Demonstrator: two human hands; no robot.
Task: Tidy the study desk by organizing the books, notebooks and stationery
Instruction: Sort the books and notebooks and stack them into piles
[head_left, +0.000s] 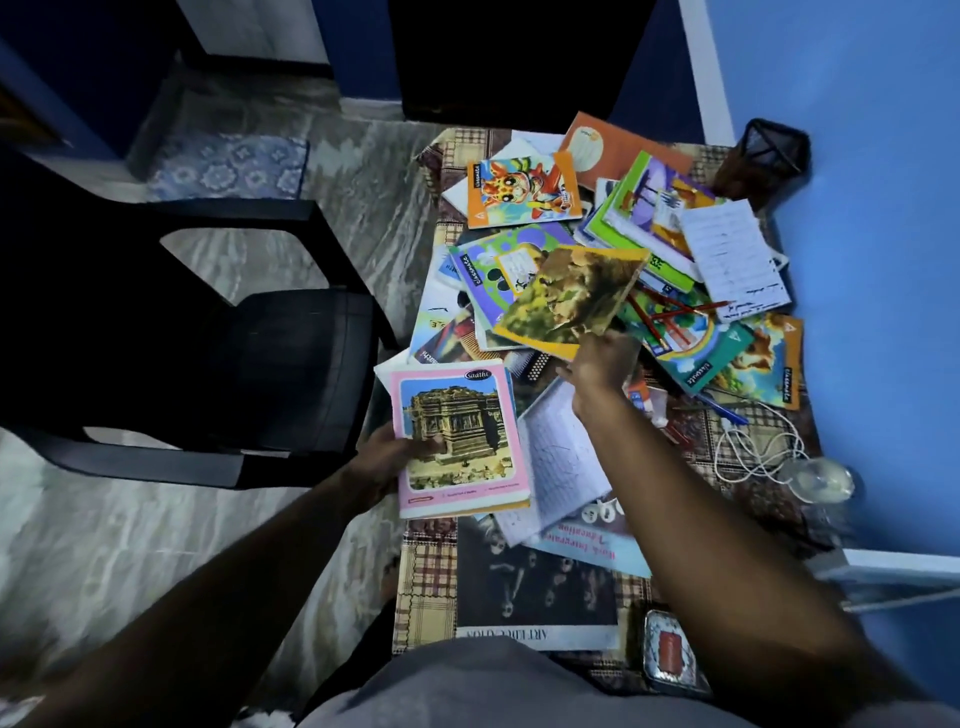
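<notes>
Currently, left hand (395, 460) grips the pink notebook stack (457, 441) at desk (423, 571) 8 o'clock; right hand (602, 364) pinches the lion notebook (571, 301) at centre. Risk: corner pinch slips, scattering pencils (675, 312) at 3 o'clock.

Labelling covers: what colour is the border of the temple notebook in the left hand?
Pink border on the temple notebook, gripped by the left hand; head view.
</notes>
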